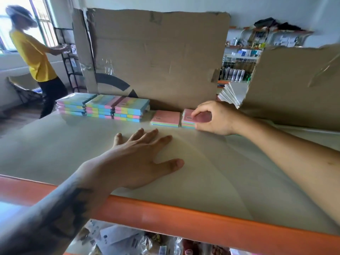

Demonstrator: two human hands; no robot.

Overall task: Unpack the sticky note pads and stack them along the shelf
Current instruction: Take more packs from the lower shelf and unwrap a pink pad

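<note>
Against the cardboard sheet at the back of the shelf, wrapped pad packs are stacked at its left end. The left hand is laid flat, fingers spread, before it. A loose pink pad lies at its foot; just right, another pad is pinched by the right hand.

Right hand pinches a pink-topped pastel sticky note pad on the beige, orange-edged shelf, just beside a second pad. Left hand rests flat on the shelf, fingers spread.
</note>
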